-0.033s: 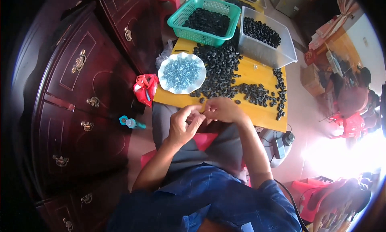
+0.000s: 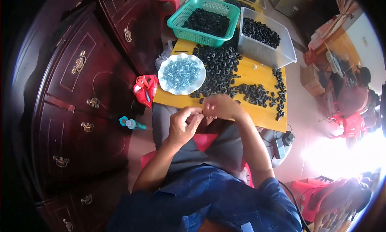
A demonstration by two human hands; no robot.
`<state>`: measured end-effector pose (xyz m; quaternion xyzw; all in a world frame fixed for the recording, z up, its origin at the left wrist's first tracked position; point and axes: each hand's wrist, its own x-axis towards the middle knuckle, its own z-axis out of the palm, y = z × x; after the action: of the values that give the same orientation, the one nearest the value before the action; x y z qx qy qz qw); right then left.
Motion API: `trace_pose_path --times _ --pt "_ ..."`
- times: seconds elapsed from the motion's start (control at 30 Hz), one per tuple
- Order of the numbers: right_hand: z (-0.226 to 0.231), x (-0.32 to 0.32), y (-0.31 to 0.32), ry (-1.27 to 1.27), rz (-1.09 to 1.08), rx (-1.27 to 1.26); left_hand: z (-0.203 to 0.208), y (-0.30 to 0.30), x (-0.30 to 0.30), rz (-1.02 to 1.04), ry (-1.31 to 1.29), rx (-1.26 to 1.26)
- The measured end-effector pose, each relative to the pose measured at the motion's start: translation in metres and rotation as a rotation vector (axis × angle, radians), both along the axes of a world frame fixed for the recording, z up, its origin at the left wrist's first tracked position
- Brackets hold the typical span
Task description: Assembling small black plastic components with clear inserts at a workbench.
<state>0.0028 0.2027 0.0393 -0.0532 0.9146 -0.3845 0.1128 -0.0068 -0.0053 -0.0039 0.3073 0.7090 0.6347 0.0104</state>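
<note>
My left hand [image 2: 183,125] and right hand [image 2: 219,107] meet just above my lap, at the near edge of the yellow table [image 2: 257,75]. Both are curled nearly shut, fingertips pinched together around something small between them, probably one of the black rings, though my fingers hide it and I cannot tell for sure. The loose black rings [image 2: 219,65] lie heaped across the table, just beyond my knuckles, next to a scalloped white plate [image 2: 163,73] of pale blue beads [image 2: 181,74]. I judge a ring to be light and slightly rubbery (easy to flick away if squeezed wrong), best held by its outer rim between thumb and forefinger, leaving the hole free. More rings fill the green basket [image 2: 183,20] and the clear bin [image 2: 281,57] farther back.
</note>
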Motion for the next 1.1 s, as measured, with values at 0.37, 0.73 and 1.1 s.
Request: trace_pose_path --times 0.37,0.73,1.1 --pt "0.015 -0.074 0.098 0.743 -0.704 -0.058 0.006 0.006 0.002 -0.07 0.063 -0.023" --pt "-0.036 0.009 0.115 0.434 -0.827 0.282 0.006 0.013 0.011 -0.121 0.211 -0.131" --pt "-0.045 -0.036 0.198 0.238 -1.019 0.476 0.003 0.013 0.009 -0.131 0.065 -0.107"
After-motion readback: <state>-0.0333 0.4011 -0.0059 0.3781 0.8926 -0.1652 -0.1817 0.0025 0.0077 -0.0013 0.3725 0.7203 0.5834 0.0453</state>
